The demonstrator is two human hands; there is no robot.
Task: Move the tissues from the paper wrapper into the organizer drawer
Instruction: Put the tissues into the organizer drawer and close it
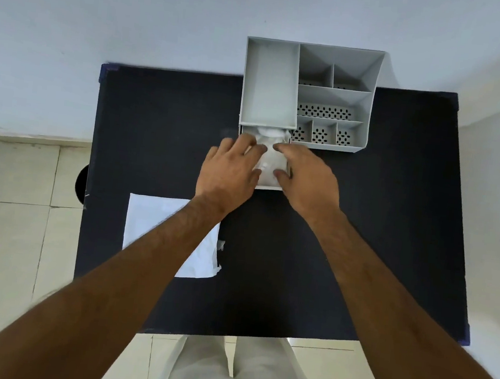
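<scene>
I stand at a black table [361, 232] with both arms stretched out toward a grey desk organizer [335, 99] at its far edge. The organizer's drawer [270, 186] is pulled out toward me, below the long open compartment on the organizer's left side. The white tissues [269, 157] lie inside that drawer, a crumpled heap filling it from front to back.

My left hand [228, 174] rests on the drawer's left side, fingers loosely spread and laid over the edge of the tissues, pressing down on them. My right hand [305, 179] comes in from the right, thumb and fingertips curled inward and touching the tissues; whether it is pinching a fold or only pressing, I cannot tell.

The white paper wrapper [149, 225] lies flat on the table near the left edge, well apart from the drawer, partly hidden under my left forearm. Its right edge looks torn and ragged.
</scene>
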